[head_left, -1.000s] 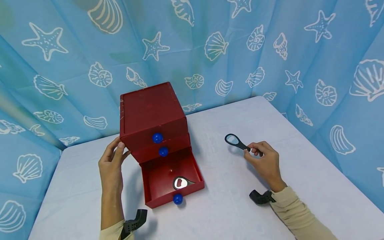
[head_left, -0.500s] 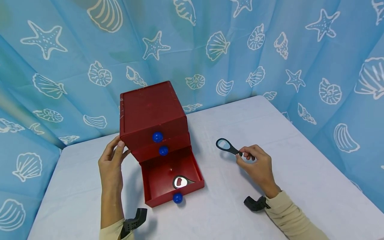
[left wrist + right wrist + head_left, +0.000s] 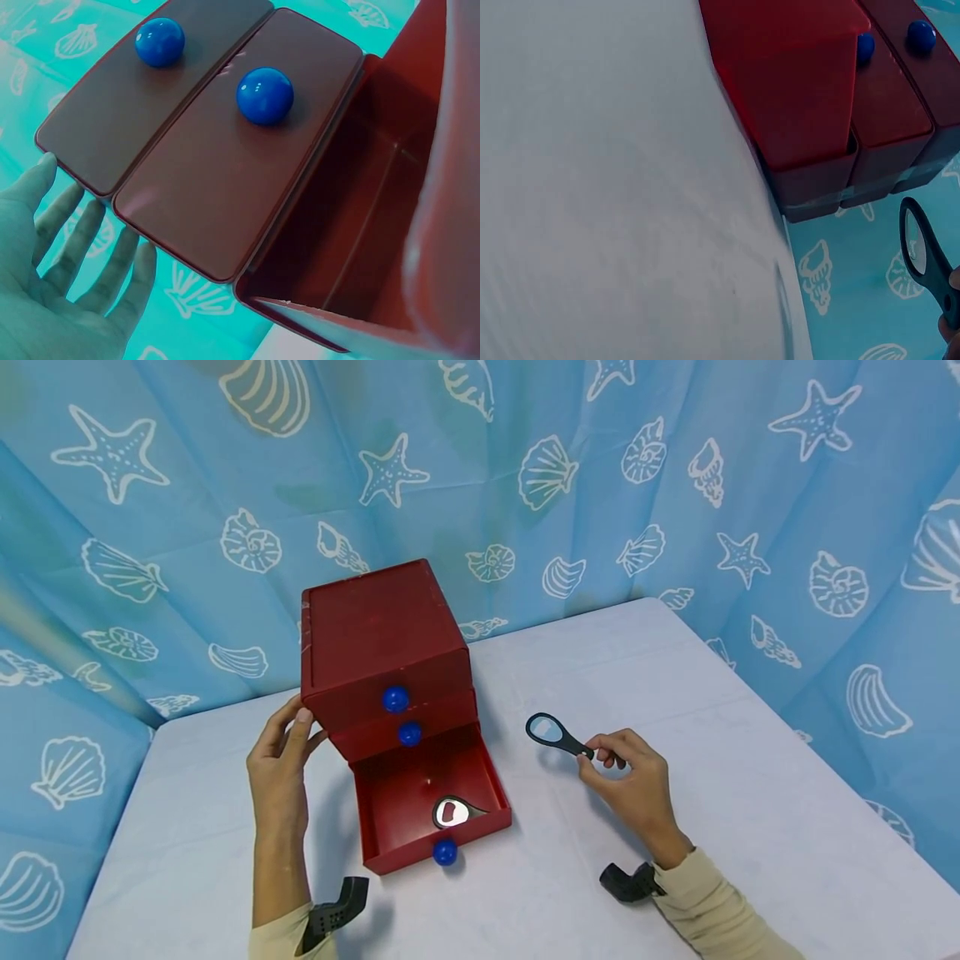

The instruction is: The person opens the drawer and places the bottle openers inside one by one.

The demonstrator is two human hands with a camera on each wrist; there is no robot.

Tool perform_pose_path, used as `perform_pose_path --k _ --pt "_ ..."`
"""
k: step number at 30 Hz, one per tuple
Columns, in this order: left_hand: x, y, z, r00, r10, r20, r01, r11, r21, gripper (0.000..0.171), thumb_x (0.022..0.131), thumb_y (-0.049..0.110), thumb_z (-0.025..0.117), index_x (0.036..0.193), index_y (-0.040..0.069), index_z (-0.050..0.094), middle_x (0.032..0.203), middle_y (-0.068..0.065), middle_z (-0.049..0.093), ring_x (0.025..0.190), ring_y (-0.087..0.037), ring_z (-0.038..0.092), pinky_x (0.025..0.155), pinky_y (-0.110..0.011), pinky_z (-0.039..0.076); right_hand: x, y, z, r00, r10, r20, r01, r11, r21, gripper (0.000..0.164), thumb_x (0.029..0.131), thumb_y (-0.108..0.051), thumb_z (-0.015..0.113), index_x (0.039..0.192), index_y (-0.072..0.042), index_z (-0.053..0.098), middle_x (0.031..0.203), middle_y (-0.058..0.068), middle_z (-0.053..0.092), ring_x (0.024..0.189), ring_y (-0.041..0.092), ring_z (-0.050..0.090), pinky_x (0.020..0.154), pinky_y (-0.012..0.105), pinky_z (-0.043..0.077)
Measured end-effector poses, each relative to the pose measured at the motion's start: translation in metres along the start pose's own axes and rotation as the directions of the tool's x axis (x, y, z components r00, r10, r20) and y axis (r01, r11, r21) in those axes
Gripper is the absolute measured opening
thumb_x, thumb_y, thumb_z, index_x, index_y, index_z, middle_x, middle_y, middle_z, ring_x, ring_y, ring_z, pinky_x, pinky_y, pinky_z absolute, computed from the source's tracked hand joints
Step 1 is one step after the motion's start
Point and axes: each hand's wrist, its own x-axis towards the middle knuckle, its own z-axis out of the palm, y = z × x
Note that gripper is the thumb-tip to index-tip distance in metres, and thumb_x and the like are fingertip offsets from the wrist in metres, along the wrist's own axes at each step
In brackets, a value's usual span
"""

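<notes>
My right hand (image 3: 633,785) pinches the handle end of a black bottle opener (image 3: 564,741) between thumb and fingers, above the white table right of the red drawer cabinet (image 3: 382,627). Its teardrop-shaped head points left toward the cabinet. Straight fingers of my left hand (image 3: 67,277) rest along the cabinet's left side, with the thumb at the upper front corner. The bottom drawer (image 3: 393,827) is pulled out; a second bottle opener (image 3: 474,812) lies in its front right part, its handle end partly hidden by the drawer front. Both upper drawers are closed.
Blue ball knobs (image 3: 395,699) sit on the drawer fronts. A white cloth covers the table (image 3: 570,893), and a blue curtain (image 3: 465,485) with shells and starfish hangs behind. Each wrist carries a black camera mount (image 3: 630,883).
My right hand has carried the bottle opener left and slightly nearer to me, closer to the cabinet. The left hand stays at the cabinet's side, and the drawers have not moved.
</notes>
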Motion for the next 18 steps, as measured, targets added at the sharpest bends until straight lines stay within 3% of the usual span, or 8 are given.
perform_pose_path --k 13,18 --pt "0.003 -0.001 0.000 1.000 0.006 0.001 -0.006 1.000 -0.008 0.043 0.095 0.033 0.069 0.135 0.019 0.064 0.135 -0.006 0.061 0.123 -0.024 0.057 0.094 -0.023 0.052 -0.009 -0.019 0.018 1.000 -0.010 0.028 0.008 0.997 0.071 0.024 0.072 0.004 0.083 0.090 -0.009 0.074 0.077 0.003 0.057 0.068 0.014 0.052 0.059 0.028 0.043" --pt "0.002 -0.001 0.000 1.000 0.000 -0.001 0.000 1.000 -0.014 0.043 0.095 0.033 0.070 0.136 0.019 0.064 0.135 -0.005 0.061 0.123 -0.024 0.056 0.095 -0.024 0.052 -0.009 -0.041 0.023 0.999 -0.026 0.024 0.024 0.995 0.099 0.025 0.068 0.011 0.082 0.087 -0.002 0.073 0.074 0.010 0.057 0.064 0.023 0.053 0.060 0.017 0.039"
